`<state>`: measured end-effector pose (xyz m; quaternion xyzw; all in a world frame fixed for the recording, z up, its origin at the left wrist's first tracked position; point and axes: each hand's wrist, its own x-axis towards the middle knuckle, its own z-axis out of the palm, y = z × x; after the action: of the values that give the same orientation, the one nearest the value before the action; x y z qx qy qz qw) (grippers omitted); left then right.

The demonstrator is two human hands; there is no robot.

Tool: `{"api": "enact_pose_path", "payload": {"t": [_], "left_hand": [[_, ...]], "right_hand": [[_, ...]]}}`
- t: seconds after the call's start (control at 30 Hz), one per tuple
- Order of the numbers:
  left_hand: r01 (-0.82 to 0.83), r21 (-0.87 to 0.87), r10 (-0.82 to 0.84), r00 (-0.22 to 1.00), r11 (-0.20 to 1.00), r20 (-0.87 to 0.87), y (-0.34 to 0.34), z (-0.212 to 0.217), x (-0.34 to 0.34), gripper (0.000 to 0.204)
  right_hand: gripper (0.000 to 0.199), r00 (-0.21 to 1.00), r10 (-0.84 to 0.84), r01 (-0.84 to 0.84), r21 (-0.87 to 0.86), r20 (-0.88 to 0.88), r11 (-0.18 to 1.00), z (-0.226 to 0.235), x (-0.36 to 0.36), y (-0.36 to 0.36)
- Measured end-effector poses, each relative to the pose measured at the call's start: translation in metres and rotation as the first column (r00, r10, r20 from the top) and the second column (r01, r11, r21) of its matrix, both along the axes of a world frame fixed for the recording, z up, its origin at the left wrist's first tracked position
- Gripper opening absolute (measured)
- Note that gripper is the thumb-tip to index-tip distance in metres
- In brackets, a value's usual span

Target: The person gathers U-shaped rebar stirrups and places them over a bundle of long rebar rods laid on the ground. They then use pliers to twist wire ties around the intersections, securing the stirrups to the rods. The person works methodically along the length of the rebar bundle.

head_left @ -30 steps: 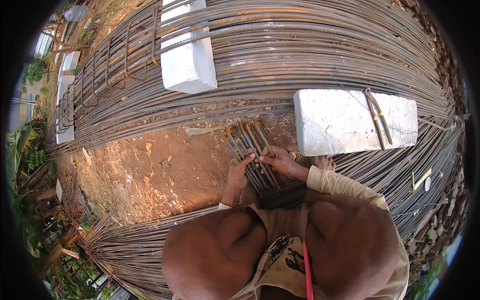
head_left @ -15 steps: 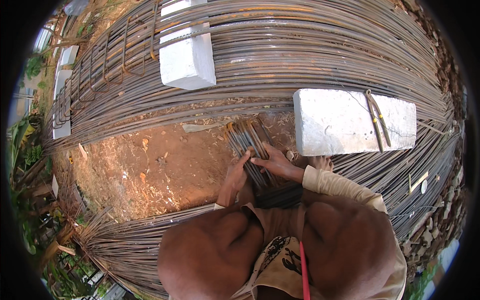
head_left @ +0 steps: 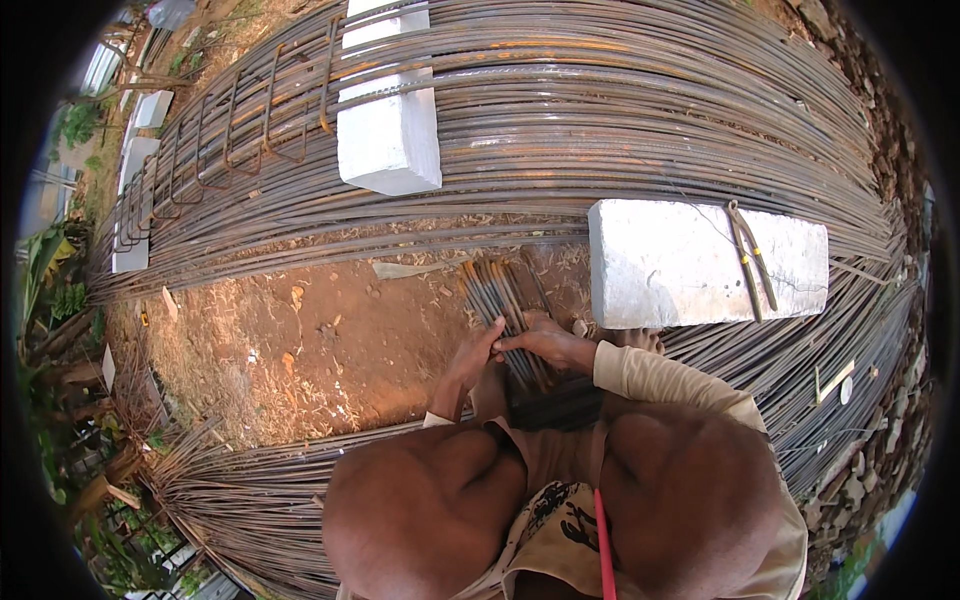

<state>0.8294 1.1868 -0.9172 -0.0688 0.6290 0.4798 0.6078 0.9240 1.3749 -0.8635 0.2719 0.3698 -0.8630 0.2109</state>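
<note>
Between my knees, a bundle of short steel rods (head_left: 490, 284) stands slanted over the bare soil, its far ends rusty. My left hand (head_left: 474, 354) is closed along the bundle's left side, thumb pointing up over the rods. From the right, my right hand (head_left: 546, 342) grips the same bundle, its thumb reaching across toward the left hand. The hands meet at the front of the rods. The bundle's lower end is dark and partly hidden by my hands and legs.
A white block (head_left: 690, 265) at the right carries pincers (head_left: 750, 260) with yellow marks. Another white block (head_left: 390, 145) sits among long steel bars (head_left: 600, 150) across the far side. Bent steel frames (head_left: 230, 130) rest at far left. More bars (head_left: 260, 485) lie near left.
The whole view has shifted slightly, so the scene sits lower. Both hands stay on the bundle; the right hand's fingers now lie closer around the rods.
</note>
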Motion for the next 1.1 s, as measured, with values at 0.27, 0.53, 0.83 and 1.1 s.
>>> {"api": "enact_pose_path", "payload": {"t": [0.27,0.53,0.83,1.1], "left_hand": [[-0.334,0.259,0.278,0.933,0.906,0.23,-0.038,-0.001,-0.009,0.072],[-0.206,0.103,0.208,0.978,0.973,-0.007,-0.062,0.062,-0.076,0.086],[-0.548,0.22,0.405,0.784,0.807,0.47,-0.052,0.101,-0.045,0.1],[-0.441,0.414,0.393,0.898,0.796,0.201,-0.056,0.108,-0.061,0.085]], "right_hand": [[0.02,0.98,0.198,-0.198,0.156,0.021,0.968,0.036,0.007,0.022],[0.026,0.749,0.657,-0.47,0.63,-0.085,0.618,0.083,0.006,0.053],[0.036,0.522,0.818,-0.209,0.894,-0.242,0.397,0.106,0.002,0.031],[0.055,0.207,0.977,-0.185,0.983,0.04,-0.001,0.084,-0.021,0.041]]}}
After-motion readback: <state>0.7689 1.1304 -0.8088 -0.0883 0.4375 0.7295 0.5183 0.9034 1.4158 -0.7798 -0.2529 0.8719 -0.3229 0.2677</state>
